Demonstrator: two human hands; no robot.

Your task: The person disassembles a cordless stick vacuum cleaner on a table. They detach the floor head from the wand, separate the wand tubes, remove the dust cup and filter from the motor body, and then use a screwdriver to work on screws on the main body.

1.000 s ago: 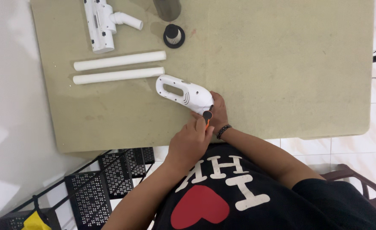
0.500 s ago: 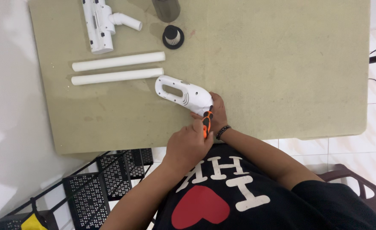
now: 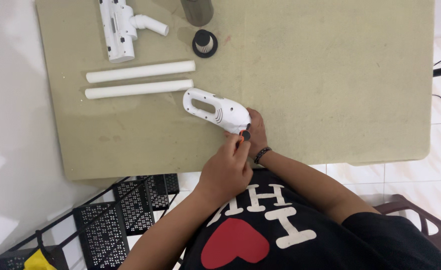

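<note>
Beige table (image 3: 330, 75), white tiles beyond. My right hand (image 3: 257, 129) steadies the white vacuum body (image 3: 215, 108) at the near edge; my left hand (image 3: 226, 170) clamps an orange-handled screwdriver (image 3: 242, 137) against it. A slipping tip could gouge plastic.

White vacuum body (image 3: 214, 109), two white tubes (image 3: 139, 80), orange-and-black screwdriver (image 3: 243, 136), olive-tan table mat (image 3: 330, 90), black perforated rack (image 3: 110, 220).

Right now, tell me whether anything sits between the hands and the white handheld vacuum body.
Nothing visible does. The right hand rests against the near end of the white handheld vacuum body, and the left hand holds an orange-handled screwdriver to that same end. The two white tubes lie apart, to the side.
</note>
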